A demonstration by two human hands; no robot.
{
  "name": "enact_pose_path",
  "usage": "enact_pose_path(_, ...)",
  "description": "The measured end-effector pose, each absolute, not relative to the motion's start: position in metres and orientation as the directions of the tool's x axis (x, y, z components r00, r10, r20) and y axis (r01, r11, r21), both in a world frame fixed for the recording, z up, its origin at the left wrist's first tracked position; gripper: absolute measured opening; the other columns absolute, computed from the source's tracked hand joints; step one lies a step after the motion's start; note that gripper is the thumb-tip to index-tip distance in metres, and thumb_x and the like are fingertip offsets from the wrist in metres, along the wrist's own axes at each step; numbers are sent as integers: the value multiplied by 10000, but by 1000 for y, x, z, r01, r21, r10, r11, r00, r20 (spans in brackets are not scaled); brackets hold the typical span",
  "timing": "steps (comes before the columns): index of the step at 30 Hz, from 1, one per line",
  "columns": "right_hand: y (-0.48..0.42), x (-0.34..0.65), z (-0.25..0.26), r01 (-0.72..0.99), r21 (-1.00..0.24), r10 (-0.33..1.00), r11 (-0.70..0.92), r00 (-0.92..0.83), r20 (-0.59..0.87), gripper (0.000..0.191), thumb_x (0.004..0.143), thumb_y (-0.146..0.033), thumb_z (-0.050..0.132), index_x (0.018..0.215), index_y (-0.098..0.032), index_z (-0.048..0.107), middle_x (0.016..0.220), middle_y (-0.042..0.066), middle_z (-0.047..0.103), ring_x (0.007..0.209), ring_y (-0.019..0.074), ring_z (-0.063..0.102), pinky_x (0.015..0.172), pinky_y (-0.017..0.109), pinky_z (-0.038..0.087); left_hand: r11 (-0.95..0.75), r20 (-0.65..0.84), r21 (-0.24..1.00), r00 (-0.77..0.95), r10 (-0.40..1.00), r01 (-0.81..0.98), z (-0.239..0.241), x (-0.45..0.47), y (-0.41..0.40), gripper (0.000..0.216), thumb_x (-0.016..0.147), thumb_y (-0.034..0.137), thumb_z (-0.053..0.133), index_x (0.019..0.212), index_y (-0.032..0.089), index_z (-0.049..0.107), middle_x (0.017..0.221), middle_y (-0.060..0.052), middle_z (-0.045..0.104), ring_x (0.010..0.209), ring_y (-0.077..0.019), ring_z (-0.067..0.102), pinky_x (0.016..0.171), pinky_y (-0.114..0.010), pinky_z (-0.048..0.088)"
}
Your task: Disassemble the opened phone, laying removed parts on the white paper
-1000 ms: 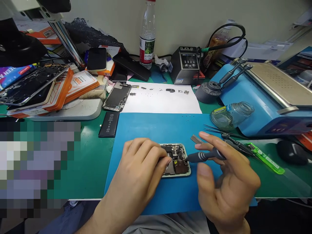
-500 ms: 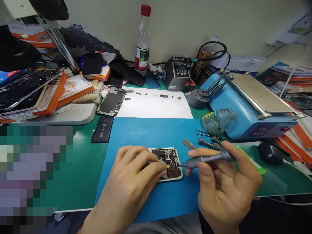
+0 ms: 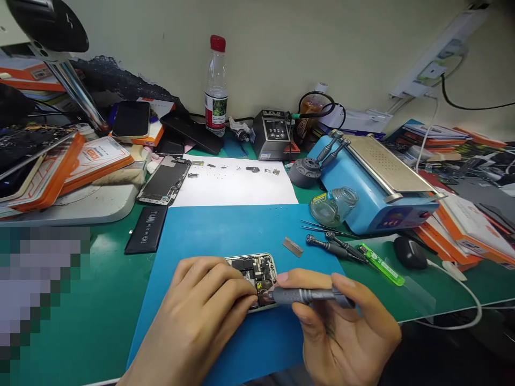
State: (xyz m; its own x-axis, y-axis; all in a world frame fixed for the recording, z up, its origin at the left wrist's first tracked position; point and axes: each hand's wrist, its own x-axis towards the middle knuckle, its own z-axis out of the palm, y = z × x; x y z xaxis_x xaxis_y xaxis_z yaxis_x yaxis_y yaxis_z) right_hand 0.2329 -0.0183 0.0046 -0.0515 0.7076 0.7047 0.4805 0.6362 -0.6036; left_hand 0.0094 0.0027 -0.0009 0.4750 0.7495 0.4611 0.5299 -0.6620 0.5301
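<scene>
An opened phone point(image 3: 263, 266) with bare circuitry lies on the blue mat point(image 3: 213, 228). My left hand point(image 3: 203, 305) covers the phone's left part, its fingers bent and pressed together as they hold it. In the fingers of my right hand point(image 3: 348, 332) is a grey screwdriver point(image 3: 303, 296), slanting low over the phone's right end. The driver's tip is near the lower right of the circuitry; whether it touches a screw I cannot tell. A small metal strip point(image 3: 293, 247) lies on the mat behind my right hand.
Behind the mat, white paper point(image 3: 237, 192) bears several tiny parts. To its left are a screen assembly point(image 3: 164, 180) and a black battery point(image 3: 147, 230). Rightward lie spare screwdrivers point(image 3: 322, 244), tweezers point(image 3: 317, 225), a green-handled tool point(image 3: 380, 264), a glass jar point(image 3: 332, 206) and a blue heating machine point(image 3: 362, 206).
The camera view has swung right, so the scene sits further left. My right hand has brought the screwdriver further in over the phone. My left hand keeps its hold.
</scene>
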Motion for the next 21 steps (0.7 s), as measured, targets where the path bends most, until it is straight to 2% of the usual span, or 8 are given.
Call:
enact_pose_path(3,-17,230,5,522,-629,619,575,225,753,505,1066,-153,644,1542,-297,555,961,29,812,664,197,772,582,347,712,-646,450,526,463,764,554,1,10,3,122,1105,149,671,1132,267,687,1065,49,803,1059,-188,697,982,-364,415)
enact_pose_path(6,-13,232,8,509,-717,555,475,460,694,566,1055,-196,674,1591,-340,557,933,20,733,574,157,649,475,289,610,-624,439,538,443,781,567,2,10,1,173,1116,125,625,1175,275,688,1104,29,801,1092,-201,687,1001,-376,419)
enact_pose_path(9,-9,249,12,584,-705,634,402,378,675,720,1012,-176,746,1655,-384,497,990,29,724,690,176,687,535,276,592,-584,430,577,396,811,570,2,12,-3,238,1119,97,556,1173,284,692,1118,0,799,1123,-232,671,1006,-403,421)
enact_pose_path(11,-9,266,15,727,-584,670,362,233,705,756,971,-181,811,1649,-341,517,914,13,713,735,193,717,614,296,624,-558,425,602,362,829,571,2,14,-5,273,1108,78,518,1167,285,685,1116,-15,793,1128,-249,660,996,-417,418)
enact_pose_path(13,-12,283,16,828,-471,733,304,113,671,709,958,-243,848,1610,-279,574,884,12,710,751,201,727,681,321,648,-555,429,608,353,831,568,2,15,-6,279,1095,65,503,1155,279,672,1108,-18,781,1126,-250,650,985,-417,412)
enact_pose_path(16,-18,302,20,880,-429,783,204,117,611,586,992,-349,820,1546,-268,650,991,31,730,791,192,730,751,326,662,-560,442,602,346,828,569,2,16,-6,256,1090,63,519,1140,272,658,1081,-7,764,1117,-242,633,984,-408,398)
enact_pose_path(19,-21,313,24,883,-450,800,131,174,574,532,1016,-417,786,1523,-295,682,961,7,713,745,169,715,650,267,631,-554,446,595,335,830,582,1,16,-5,237,1093,65,534,1133,270,647,1062,-4,753,1104,-236,624,976,-403,395)
enact_pose_path(21,-19,319,27,900,-410,837,147,108,537,500,1042,-431,748,1527,-327,686,904,-10,706,664,149,680,581,249,597,-544,440,588,328,836,598,1,17,-6,222,1104,80,532,1115,269,648,1053,-11,752,1089,-236,627,965,-405,403)
